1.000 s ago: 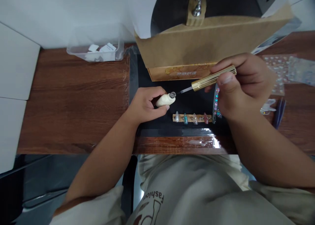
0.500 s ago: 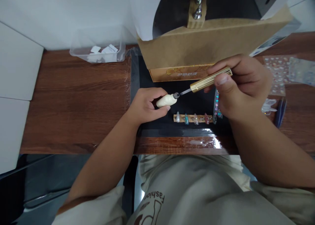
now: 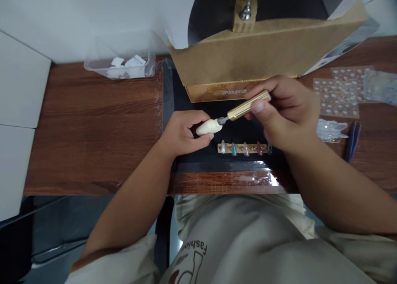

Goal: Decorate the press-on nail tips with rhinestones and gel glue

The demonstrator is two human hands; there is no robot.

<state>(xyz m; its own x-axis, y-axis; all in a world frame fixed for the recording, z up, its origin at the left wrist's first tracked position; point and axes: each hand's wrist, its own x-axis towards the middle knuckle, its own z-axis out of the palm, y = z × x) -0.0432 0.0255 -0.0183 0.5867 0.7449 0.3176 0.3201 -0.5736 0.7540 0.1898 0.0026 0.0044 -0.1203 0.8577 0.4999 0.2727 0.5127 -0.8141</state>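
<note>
Table (image 3: pixel 102 131): dark wood grain, spanning the view below the wall. Box (image 3: pixel 266 52): brown card, with a printed orange front, standing at the far side of the mat. Mat (image 3: pixel 194 159): black, lying beneath both hands' work. Tub (image 3: pixel 88 64): clear plastic, holding white paper pieces, left of the box. Right hand (image 3: pixel 287 110): thumb and fingers pinched about the gold handle of the brush, above the mat's right part. Left hand (image 3: pixel 182 131): thumb and fingers closed around the bottle, above the mat's left part. Sheets (image 3: pixel 335 97): clear, dotted with small motifs, on the table beyond the right hand. Strip (image 3: pixel 252 149): pale wood, near the front of the mat. Brush (image 3: pixel 248 107): slanting down to the left, its stem meeting the bottle's neck and its end hidden there. Bottle (image 3: pixel 208 127): cream, tilted, its dark neck toward the brush. Nail tips (image 3: pixel 233 149): silver, teal, clear and red, set in a row across the strip.
</note>
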